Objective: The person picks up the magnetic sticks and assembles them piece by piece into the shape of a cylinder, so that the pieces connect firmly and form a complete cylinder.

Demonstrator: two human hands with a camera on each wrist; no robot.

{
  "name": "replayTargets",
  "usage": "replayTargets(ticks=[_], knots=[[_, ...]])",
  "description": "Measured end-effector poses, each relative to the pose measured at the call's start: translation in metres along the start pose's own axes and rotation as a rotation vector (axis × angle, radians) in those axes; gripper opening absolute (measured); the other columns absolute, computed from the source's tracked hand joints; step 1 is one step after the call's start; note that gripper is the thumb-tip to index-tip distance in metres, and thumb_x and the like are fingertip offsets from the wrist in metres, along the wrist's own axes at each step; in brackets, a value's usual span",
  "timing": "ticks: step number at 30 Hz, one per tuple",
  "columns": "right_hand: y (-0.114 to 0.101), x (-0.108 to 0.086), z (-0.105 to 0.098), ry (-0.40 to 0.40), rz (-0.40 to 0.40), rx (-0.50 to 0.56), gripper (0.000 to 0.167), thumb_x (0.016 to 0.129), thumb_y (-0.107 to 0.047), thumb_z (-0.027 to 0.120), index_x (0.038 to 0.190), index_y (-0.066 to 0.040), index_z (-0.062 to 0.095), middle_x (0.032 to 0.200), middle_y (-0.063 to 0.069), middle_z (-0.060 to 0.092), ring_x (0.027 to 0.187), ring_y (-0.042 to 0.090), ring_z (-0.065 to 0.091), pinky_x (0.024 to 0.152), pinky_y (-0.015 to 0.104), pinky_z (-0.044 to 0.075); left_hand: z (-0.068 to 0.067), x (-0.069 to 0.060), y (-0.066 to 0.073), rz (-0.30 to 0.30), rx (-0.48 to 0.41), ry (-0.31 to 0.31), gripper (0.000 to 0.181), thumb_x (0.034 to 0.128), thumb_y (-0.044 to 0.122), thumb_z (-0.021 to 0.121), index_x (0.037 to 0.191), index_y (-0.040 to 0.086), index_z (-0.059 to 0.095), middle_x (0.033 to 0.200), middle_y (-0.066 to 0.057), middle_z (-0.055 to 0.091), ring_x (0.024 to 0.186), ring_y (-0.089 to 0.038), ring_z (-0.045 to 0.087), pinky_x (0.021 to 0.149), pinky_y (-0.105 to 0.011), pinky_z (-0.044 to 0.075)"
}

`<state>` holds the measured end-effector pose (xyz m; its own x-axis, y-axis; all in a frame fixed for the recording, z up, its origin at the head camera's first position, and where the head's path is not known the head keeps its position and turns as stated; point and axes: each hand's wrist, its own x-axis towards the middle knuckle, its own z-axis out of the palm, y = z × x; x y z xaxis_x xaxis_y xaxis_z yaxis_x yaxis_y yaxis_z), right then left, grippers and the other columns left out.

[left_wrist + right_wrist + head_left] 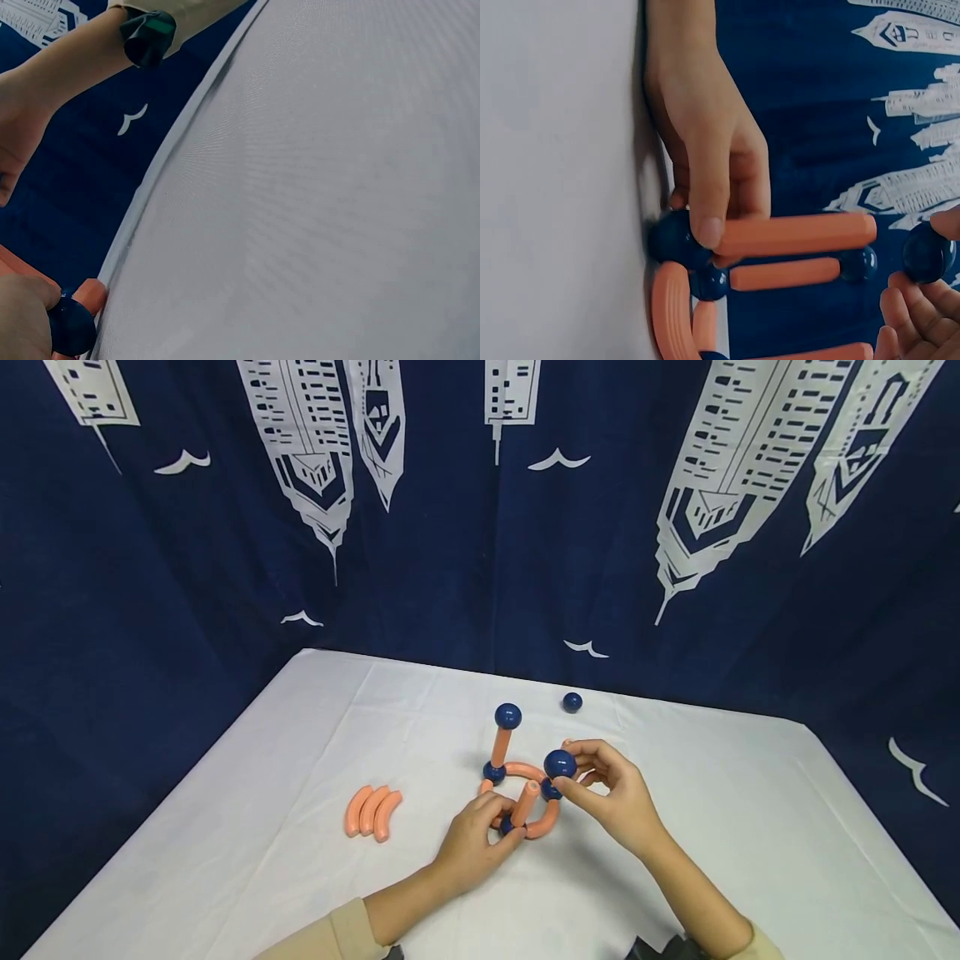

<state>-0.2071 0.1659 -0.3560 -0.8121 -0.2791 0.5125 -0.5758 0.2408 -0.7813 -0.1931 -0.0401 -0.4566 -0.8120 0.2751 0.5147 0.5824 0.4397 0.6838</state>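
A toy frame of curved orange rods [542, 823] joined by blue balls stands on the white table. My left hand [472, 847] grips the near corner ball [676, 238], its thumb lying at the foot of an upright orange rod [526, 803] whose top is bare. Between thumb and fingers, my right hand [618, 793] pinches a loose-looking blue ball [560, 764], held above the frame's right corner ball [552, 789]. That same ball [928, 253] appears apart from the rod ends in the right wrist view. Another upright rod [501, 747] carries a blue ball [507, 716] on top.
Three curved orange rods [372, 812] lie side by side left of the frame. A single blue ball [572, 702] sits near the far edge of the white-covered table [300, 735]. Behind hangs a dark blue curtain [450, 577] with white building prints.
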Motion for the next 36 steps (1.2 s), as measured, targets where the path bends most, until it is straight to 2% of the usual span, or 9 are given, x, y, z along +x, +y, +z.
replayTargets(ticks=[7, 15, 27, 36], knots=[[0.000, -0.005, 0.010, -0.032, 0.008, -0.003, 0.029, 0.082, 0.003, 0.073, 0.109, -0.001, 0.063, 0.095, 0.005, 0.066, 0.085, 0.011, 0.060, 0.070, 0.022, 0.048, 0.001, -0.001, -0.001, 0.001, -0.005, 0.000, 0.021, 0.0838, 0.011, 0.073, 0.102, 0.010, 0.064, 0.095, 0.004, 0.061, 0.085, -0.010, 0.057, 0.077, -0.023, 0.050], [0.000, -0.008, 0.017, -0.059, -0.021, -0.078, 0.030, 0.082, -0.003, 0.076, 0.109, -0.008, 0.064, 0.091, -0.002, 0.066, 0.080, 0.015, 0.060, 0.070, 0.026, 0.047, 0.002, -0.001, -0.002, 0.022, 0.006, 0.006, 0.022, 0.0832, 0.010, 0.073, 0.103, 0.008, 0.064, 0.095, 0.003, 0.060, 0.084, -0.009, 0.056, 0.077, -0.023, 0.050], [-0.004, -0.010, 0.028, -0.066, -0.019, -0.029, 0.031, 0.082, -0.003, 0.076, 0.110, -0.009, 0.064, 0.092, -0.001, 0.068, 0.083, 0.015, 0.061, 0.071, 0.030, 0.049, 0.000, -0.003, -0.001, 0.001, 0.017, -0.005, 0.020, 0.0842, 0.014, 0.073, 0.101, 0.009, 0.063, 0.094, 0.004, 0.058, 0.084, -0.010, 0.054, 0.077, -0.024, 0.048], [-0.008, -0.012, 0.034, -0.050, -0.041, -0.025, 0.033, 0.082, -0.003, 0.075, 0.112, -0.009, 0.063, 0.092, -0.001, 0.067, 0.080, 0.013, 0.061, 0.068, 0.030, 0.049, 0.001, -0.002, -0.002, 0.047, 0.021, 0.010, 0.020, 0.0877, 0.018, 0.072, 0.102, 0.008, 0.063, 0.096, 0.003, 0.060, 0.085, -0.009, 0.055, 0.076, -0.024, 0.048]])
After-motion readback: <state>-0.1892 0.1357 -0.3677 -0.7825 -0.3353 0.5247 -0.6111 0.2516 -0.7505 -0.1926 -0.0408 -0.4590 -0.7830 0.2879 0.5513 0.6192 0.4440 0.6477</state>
